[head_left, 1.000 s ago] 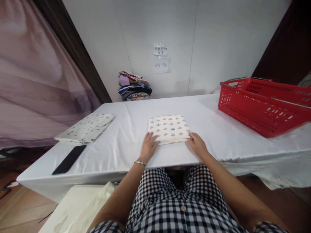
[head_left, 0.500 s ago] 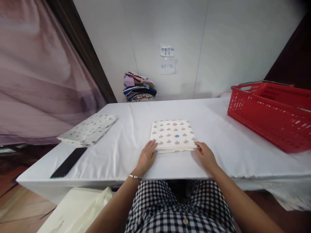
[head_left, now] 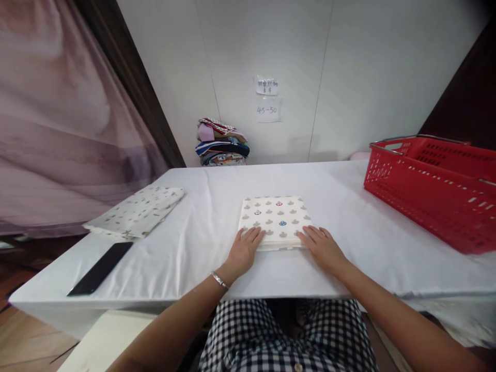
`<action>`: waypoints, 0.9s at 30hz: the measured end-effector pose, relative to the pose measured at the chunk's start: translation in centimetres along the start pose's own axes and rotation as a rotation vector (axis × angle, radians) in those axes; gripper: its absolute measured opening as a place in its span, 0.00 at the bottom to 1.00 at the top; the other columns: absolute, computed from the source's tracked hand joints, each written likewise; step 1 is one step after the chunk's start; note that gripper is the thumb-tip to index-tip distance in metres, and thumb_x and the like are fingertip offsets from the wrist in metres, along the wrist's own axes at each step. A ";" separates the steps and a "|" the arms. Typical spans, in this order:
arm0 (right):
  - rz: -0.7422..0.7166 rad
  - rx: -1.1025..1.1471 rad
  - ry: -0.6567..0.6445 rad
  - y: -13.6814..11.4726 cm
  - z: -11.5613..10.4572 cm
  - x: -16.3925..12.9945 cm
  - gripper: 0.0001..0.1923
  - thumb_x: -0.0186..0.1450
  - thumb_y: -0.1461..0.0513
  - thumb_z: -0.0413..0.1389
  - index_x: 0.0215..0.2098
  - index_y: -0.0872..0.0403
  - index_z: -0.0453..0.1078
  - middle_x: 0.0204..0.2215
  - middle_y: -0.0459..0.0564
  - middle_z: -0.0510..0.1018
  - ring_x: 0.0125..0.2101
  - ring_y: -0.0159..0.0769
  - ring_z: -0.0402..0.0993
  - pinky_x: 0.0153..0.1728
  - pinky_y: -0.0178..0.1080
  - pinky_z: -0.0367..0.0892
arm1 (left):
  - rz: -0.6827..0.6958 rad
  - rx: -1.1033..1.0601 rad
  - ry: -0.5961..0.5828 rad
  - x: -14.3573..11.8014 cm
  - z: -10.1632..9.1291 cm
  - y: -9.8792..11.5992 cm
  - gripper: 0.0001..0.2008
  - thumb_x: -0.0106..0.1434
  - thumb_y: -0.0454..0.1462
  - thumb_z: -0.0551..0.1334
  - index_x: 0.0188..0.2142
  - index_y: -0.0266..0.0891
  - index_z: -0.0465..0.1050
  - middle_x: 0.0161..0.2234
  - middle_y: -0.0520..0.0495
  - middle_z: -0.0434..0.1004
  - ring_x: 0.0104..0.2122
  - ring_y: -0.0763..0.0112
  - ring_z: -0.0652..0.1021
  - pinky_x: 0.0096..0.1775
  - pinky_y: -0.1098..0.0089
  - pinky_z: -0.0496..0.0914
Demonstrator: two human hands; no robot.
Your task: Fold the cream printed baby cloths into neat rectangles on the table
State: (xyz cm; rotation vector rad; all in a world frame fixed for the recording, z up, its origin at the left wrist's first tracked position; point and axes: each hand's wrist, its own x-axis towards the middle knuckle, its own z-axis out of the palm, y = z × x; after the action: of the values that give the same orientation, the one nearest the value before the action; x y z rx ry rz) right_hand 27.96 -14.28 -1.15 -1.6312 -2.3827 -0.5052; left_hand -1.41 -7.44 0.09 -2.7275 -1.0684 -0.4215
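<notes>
Where a white-clothed table (head_left: 349, 206) meets the pale wall (head_left: 349, 67), folded clothes (head_left: 221, 142) pile.

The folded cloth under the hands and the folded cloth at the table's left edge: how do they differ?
The patterned cloth in the middle is a neat square; the left cloth is a longer, looser oblong lying askew. The left hand and right hand rest flat on the patterned cloth's near edge; nothing touches the left cloth. The patterned cloth shows a few coloured motifs; the left cloth's marks look only grey. Both are pale, printed, and lie on the white table.
</notes>
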 end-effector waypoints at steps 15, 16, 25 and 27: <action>0.044 0.075 0.020 -7.2 -1.0 6.4 0.33 0.62 0.69 0.48 0.65 0.55 0.50 0.53 0.61 0.69 0.51 0.46 0.64 0.56 0.54 0.51 | 0.096 -0.147 0.259 2.5 -1.7 -1.9 0.35 0.53 0.24 0.52 0.62 0.39 0.54 0.48 0.40 0.73 0.47 0.61 0.73 0.48 0.56 0.69; 0.057 0.076 0.012 -7.4 -0.7 6.8 0.33 0.63 0.69 0.47 0.66 0.55 0.50 0.51 0.61 0.70 0.49 0.46 0.65 0.54 0.53 0.55 | 0.101 -0.146 0.247 2.4 -1.6 -2.0 0.35 0.53 0.24 0.52 0.62 0.39 0.54 0.48 0.40 0.73 0.46 0.61 0.73 0.48 0.57 0.69; -0.050 0.041 -0.050 -6.5 0.1 5.8 0.31 0.63 0.73 0.43 0.64 0.53 0.53 0.55 0.61 0.66 0.53 0.47 0.62 0.49 0.46 0.59 | -0.014 -0.168 0.075 -1.5 -0.2 -1.5 0.31 0.54 0.26 0.54 0.59 0.37 0.61 0.57 0.40 0.66 0.58 0.58 0.65 0.58 0.52 0.59; -0.052 0.025 -0.071 -6.5 -0.1 5.8 0.32 0.63 0.73 0.43 0.65 0.51 0.52 0.55 0.60 0.66 0.53 0.47 0.62 0.48 0.46 0.59 | -0.051 -0.153 0.050 -1.6 -0.4 -1.5 0.32 0.54 0.26 0.53 0.59 0.38 0.60 0.58 0.41 0.65 0.59 0.59 0.63 0.59 0.52 0.57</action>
State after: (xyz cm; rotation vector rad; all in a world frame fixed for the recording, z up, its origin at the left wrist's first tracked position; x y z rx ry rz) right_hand 19.81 -11.43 -0.04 -1.6067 -2.4778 -0.4321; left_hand -3.63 -7.51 0.03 -2.8088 -1.1390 -0.5998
